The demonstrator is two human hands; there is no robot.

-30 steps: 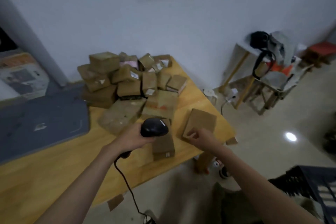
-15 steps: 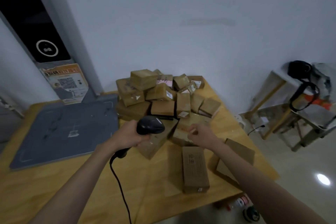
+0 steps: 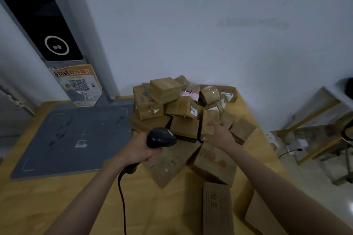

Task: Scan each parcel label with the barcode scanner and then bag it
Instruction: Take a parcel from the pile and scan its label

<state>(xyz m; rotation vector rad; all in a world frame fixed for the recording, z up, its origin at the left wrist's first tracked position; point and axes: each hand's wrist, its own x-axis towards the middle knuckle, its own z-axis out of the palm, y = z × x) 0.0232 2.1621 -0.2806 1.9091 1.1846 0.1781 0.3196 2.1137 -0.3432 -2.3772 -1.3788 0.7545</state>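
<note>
left hand (image 3: 138,149) wraps the barcode scanner (image 3: 161,138); right hand (image 3: 219,132) touches the parcel pile (image 3: 183,105).

surface: wooden table (image 3: 57,206)
left side: grey mat (image 3: 76,137) lying flat
far right: heap of brown parcels (image 3: 183,112)
near edge: long flat carton (image 3: 217,210)
</note>
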